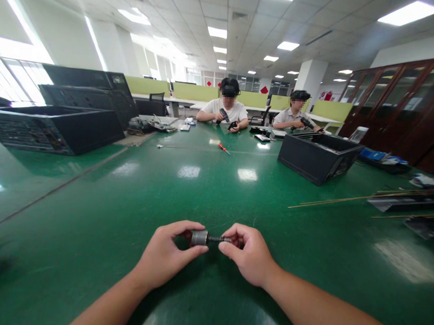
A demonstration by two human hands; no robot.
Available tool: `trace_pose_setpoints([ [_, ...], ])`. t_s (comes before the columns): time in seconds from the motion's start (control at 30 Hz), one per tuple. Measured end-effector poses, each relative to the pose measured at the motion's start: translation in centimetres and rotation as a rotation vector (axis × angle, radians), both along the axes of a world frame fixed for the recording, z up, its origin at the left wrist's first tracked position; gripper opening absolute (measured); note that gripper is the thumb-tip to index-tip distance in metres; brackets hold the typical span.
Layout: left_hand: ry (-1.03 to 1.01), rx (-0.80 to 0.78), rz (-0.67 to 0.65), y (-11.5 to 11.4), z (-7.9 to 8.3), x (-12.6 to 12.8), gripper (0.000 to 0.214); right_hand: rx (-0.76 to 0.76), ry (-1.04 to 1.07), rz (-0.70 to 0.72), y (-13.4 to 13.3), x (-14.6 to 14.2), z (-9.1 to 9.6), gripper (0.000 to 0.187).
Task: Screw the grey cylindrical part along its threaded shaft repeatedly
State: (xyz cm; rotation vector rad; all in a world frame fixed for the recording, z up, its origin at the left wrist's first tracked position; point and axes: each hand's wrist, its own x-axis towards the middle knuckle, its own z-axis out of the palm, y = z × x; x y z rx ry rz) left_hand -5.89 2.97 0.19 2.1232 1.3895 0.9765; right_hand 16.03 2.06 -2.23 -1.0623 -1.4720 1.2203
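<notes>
Low over the green table, a grey metal cylinder on a thin dark shank (200,238) lies level between my two hands; its exact kind is hard to make out. My left hand (168,252) grips the cylinder, thumb below and fingers above. The far end of the shank is pinched by my right hand (248,254), between thumb and curled fingers. Part of the cylinder's left end is hidden by my left fingers.
An orange screwdriver (223,148) lies farther out on the green table (157,193). Black computer cases stand left (76,131) and right (312,158). Thin rods (331,201) stick out from the right. Across the table, two people (225,107) hold power drills.
</notes>
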Motion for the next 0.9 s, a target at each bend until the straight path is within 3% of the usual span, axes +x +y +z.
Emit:
trace_pose_setpoints([
  [0.9, -0.011, -0.028, -0.031, 0.28, 0.03, -0.52, 0.030, 0.017, -0.026, -0.022, -0.13, -0.06, 0.01, 0.009],
])
